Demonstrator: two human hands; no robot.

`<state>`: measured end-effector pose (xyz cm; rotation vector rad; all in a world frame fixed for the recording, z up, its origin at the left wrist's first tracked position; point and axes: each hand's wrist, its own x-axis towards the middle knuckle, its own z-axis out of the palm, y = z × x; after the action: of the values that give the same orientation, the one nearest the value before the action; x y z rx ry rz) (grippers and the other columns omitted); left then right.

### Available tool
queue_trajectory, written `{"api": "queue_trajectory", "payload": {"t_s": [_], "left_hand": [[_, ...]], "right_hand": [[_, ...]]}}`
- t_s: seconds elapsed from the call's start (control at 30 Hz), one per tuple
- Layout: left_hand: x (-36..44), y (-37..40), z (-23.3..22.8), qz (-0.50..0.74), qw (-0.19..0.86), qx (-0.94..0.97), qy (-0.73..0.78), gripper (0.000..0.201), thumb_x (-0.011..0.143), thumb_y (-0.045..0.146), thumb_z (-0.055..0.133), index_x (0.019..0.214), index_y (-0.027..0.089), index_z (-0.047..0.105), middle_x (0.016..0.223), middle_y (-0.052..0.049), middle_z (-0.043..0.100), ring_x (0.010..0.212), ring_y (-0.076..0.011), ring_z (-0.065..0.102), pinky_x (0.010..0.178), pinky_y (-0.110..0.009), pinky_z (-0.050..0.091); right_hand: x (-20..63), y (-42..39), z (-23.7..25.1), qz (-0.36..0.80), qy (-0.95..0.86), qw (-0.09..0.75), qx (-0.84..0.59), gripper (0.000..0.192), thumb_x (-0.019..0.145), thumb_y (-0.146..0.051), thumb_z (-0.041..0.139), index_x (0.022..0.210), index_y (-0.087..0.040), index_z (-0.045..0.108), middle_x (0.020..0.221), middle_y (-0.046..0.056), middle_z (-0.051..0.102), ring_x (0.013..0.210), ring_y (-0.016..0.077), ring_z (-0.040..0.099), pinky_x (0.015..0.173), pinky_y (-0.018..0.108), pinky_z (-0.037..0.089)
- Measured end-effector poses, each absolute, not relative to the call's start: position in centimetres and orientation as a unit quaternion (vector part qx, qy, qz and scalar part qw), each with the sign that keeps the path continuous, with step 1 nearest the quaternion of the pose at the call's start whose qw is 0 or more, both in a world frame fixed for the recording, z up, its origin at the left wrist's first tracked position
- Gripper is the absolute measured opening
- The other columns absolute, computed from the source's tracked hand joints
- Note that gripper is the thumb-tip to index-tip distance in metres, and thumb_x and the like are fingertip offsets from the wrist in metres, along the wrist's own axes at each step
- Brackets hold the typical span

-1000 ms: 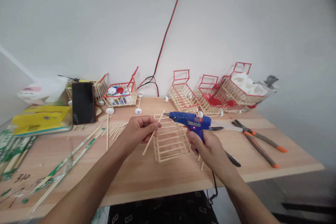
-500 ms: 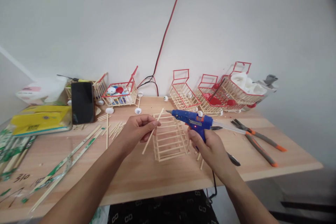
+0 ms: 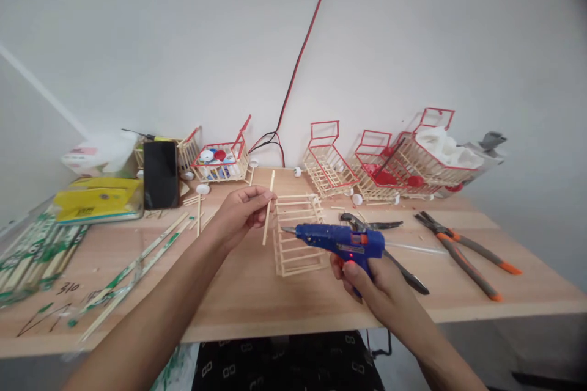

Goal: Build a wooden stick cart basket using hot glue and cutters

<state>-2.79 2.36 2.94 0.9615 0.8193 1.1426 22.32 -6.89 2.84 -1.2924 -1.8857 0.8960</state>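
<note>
At centre frame the left hand pinches a thin pale wooden stick upright, apart from the half-built pale stick basket frame on the wooden tabletop. The right hand grips a blue glue gun closed, nozzle over the frame; the stick looks not yet attached.

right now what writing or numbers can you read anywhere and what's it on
"310": handwritten in dark ink on the wooden table, near its left front edge.
Yellow box: a small dark print on its front, too blurred to read.
Blue glue gun in the right hand: an orange and white label, too small to read.
</note>
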Motion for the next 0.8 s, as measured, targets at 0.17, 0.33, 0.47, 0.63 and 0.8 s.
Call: {"api": "queue_trajectory", "payload": {"t_s": [0.17, 0.33, 0.47, 0.63, 0.8], "left_hand": [[-2.0, 2.3, 3.5, 0.507, 0.663, 0.423, 0.352, 0.04, 0.059, 0.041, 0.09, 0.074, 0.011, 0.069, 0.056, 0.002, 0.058, 0.044, -0.0034, 0.042, 0.038, -0.015, 0.029], [-1.7, 2.1, 3.7, 0.512, 0.664, 0.42, 0.348, 0.041, 0.057, 0.04, 0.091, 0.074, 0.01, 0.069, 0.056, 0.002, 0.058, 0.043, -0.003, 0.042, 0.038, -0.015, 0.029], [-1.7, 2.0, 3.6, 0.517, 0.659, 0.418, 0.351, 0.042, 0.058, 0.041, 0.091, 0.075, 0.01, 0.068, 0.058, 0.001, 0.06, 0.042, -0.0026, 0.043, 0.038, -0.015, 0.03], [-1.5, 2.0, 3.5, 0.517, 0.659, 0.419, 0.35, 0.042, 0.058, 0.041, 0.09, 0.075, 0.009, 0.068, 0.059, 0.001, 0.061, 0.042, -0.0025, 0.043, 0.038, -0.015, 0.029], [-1.6, 2.1, 3.3, 0.516, 0.658, 0.424, 0.349, 0.041, 0.06, 0.041, 0.09, 0.075, 0.01, 0.069, 0.058, 0.001, 0.06, 0.043, -0.0024, 0.043, 0.039, -0.015, 0.029]], "right_hand": [[21.7, -7.5, 3.4, 0.304, -0.757, 0.322, -0.48, 0.039, 0.099, -0.048, 0.042, 0.077, -0.02, 0.056, 0.065, 0.0, 0.053, 0.062, 0.0156, 0.053, 0.061, 0.027, 0.045], [21.4, -7.7, 4.1, 0.265, -0.777, 0.316, -0.475, 0.033, 0.098, -0.043, 0.043, 0.08, -0.02, 0.058, 0.072, 0.003, 0.06, 0.068, 0.0179, 0.058, 0.066, 0.028, 0.049], [21.3, -7.6, 4.2, 0.256, -0.782, 0.316, -0.472, 0.032, 0.098, -0.041, 0.044, 0.081, -0.02, 0.06, 0.071, 0.003, 0.061, 0.067, 0.0185, 0.059, 0.067, 0.029, 0.051], [21.1, -7.4, 4.0, 0.252, -0.787, 0.314, -0.468, 0.033, 0.098, -0.042, 0.043, 0.085, -0.019, 0.064, 0.078, 0.006, 0.067, 0.074, 0.0214, 0.064, 0.071, 0.031, 0.053], [21.0, -7.2, 3.8, 0.242, -0.787, 0.321, -0.468, 0.031, 0.098, -0.041, 0.044, 0.089, -0.019, 0.064, 0.08, 0.007, 0.069, 0.079, 0.0228, 0.067, 0.075, 0.032, 0.054]]}}
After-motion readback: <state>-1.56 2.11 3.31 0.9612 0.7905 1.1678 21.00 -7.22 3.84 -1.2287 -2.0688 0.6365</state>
